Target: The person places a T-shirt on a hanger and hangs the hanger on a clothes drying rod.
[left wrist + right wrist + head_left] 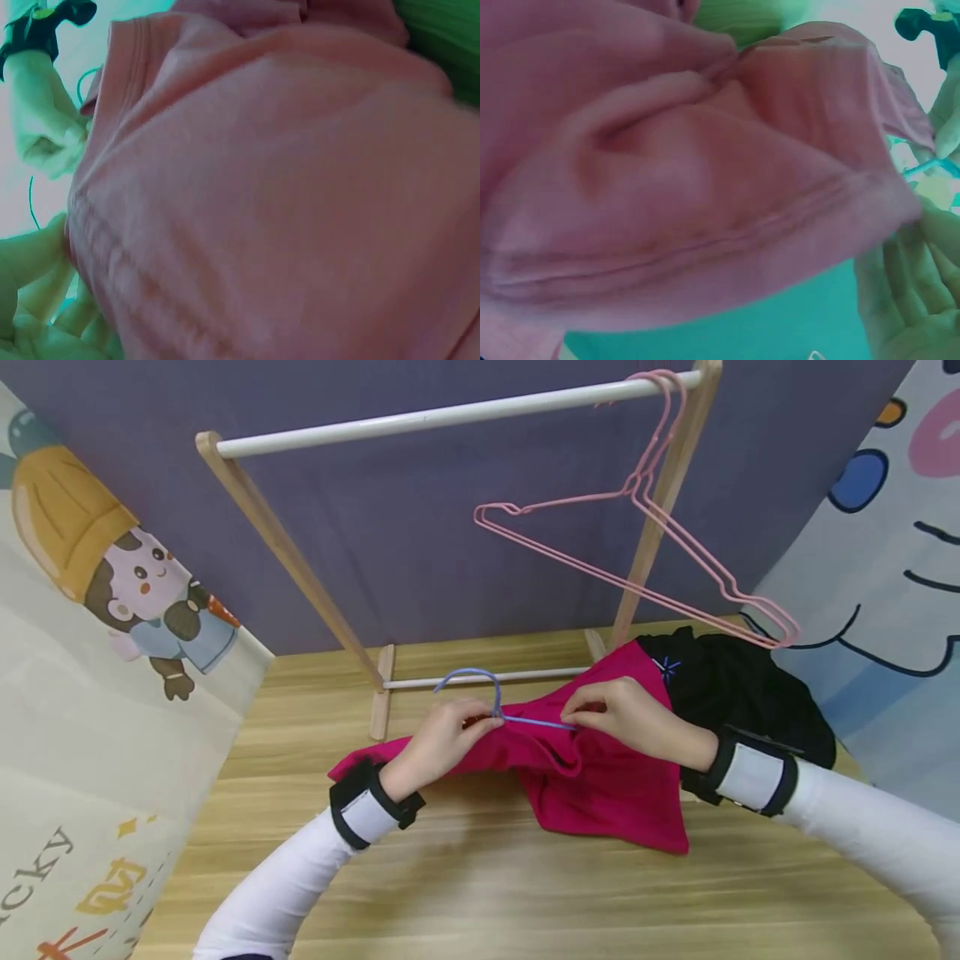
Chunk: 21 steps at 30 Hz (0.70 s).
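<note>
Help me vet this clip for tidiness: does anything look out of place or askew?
Mostly the black garment, crumpled in a heap at right beside the magenta garment rather than laid flat. The pink hangers also look slanted beneath the white rail.

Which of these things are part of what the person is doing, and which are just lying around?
Part of the job, it seems:
Blue hanger, pinched by the left hand
Magenta garment, pinched by the right hand

Not in hand now:
Clothes rack, standing behind
Pink hangers, hanging from its bar
Black cloth, bunched beside the magenta garment
</note>
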Each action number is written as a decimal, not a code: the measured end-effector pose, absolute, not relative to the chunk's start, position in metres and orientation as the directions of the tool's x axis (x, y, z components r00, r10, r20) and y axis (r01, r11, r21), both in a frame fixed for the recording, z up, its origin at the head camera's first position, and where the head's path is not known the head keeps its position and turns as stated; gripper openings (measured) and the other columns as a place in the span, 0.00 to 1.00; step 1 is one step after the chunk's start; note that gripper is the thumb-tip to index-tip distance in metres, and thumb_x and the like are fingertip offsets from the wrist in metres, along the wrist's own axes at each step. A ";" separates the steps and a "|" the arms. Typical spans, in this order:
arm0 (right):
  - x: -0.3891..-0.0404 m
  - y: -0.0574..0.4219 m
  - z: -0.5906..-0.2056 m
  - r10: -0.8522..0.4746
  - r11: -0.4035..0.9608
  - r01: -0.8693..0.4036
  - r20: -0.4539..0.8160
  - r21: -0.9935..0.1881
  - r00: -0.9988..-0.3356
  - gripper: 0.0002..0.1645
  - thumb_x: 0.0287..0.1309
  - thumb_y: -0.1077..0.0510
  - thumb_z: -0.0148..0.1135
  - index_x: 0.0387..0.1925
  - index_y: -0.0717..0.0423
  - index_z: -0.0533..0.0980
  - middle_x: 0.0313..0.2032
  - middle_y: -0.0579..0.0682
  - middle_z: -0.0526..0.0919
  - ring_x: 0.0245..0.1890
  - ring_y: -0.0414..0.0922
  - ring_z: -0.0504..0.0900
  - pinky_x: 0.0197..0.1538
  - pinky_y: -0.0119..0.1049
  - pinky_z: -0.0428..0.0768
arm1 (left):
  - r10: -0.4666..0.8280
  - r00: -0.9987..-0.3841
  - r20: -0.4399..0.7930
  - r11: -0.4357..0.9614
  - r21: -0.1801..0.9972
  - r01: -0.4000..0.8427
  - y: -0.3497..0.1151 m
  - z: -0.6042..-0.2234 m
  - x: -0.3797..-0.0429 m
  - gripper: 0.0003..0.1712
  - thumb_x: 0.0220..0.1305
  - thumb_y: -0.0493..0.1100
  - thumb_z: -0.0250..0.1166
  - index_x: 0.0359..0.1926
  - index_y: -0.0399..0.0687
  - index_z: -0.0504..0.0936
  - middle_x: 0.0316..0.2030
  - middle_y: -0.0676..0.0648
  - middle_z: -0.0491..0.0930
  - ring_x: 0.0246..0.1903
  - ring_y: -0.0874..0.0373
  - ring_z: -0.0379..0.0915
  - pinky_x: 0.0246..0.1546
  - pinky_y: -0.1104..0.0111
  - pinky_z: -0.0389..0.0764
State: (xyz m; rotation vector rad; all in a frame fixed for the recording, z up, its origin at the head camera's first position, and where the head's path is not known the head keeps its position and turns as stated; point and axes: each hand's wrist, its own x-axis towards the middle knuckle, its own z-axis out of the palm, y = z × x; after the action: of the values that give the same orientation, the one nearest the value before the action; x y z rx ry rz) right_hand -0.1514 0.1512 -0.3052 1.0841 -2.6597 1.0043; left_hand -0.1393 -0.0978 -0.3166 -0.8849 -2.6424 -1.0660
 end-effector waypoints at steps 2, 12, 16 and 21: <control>-0.150 0.150 -0.305 -0.581 0.530 -0.643 0.314 -0.553 -0.750 0.06 0.44 0.65 0.66 0.29 0.57 0.81 0.26 0.44 0.81 0.23 0.36 0.74 0.28 0.27 0.73 | 0.467 -0.810 0.355 0.563 0.587 0.581 -0.096 -0.317 -0.138 0.06 0.57 0.38 0.61 0.34 0.41 0.82 0.32 0.49 0.80 0.30 0.62 0.72 0.31 0.73 0.73; -0.151 0.171 -0.298 -0.614 0.609 -0.611 0.187 -0.505 -0.767 0.25 0.41 0.62 0.69 0.45 0.63 0.75 0.40 0.54 0.80 0.39 0.48 0.78 0.39 0.38 0.78 | 0.409 -0.847 0.340 0.557 0.643 0.526 -0.106 -0.315 -0.137 0.07 0.57 0.38 0.60 0.36 0.41 0.81 0.33 0.50 0.79 0.33 0.62 0.72 0.36 0.71 0.73; -0.151 0.181 -0.295 -0.622 0.658 -0.576 0.080 -0.486 -0.779 0.22 0.45 0.64 0.65 0.45 0.65 0.75 0.40 0.55 0.80 0.39 0.47 0.78 0.39 0.37 0.78 | 0.390 -0.849 0.356 0.543 0.656 0.525 -0.110 -0.313 -0.137 0.06 0.57 0.38 0.60 0.35 0.41 0.81 0.31 0.50 0.78 0.30 0.62 0.70 0.32 0.71 0.72; -0.151 0.185 -0.299 -0.643 0.642 -0.601 0.091 -0.476 -0.760 0.12 0.47 0.67 0.63 0.37 0.64 0.79 0.30 0.48 0.79 0.30 0.40 0.75 0.34 0.32 0.77 | 0.377 -0.845 0.379 0.543 0.649 0.533 -0.111 -0.311 -0.136 0.06 0.57 0.38 0.60 0.34 0.41 0.81 0.31 0.50 0.78 0.29 0.62 0.70 0.32 0.71 0.72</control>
State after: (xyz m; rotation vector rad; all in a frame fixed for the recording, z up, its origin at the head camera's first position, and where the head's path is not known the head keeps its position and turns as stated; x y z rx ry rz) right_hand -0.1513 0.1853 -0.2991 1.1103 -2.9243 0.7973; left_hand -0.1361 -0.1112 -0.3110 -0.7721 -2.5839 -1.1865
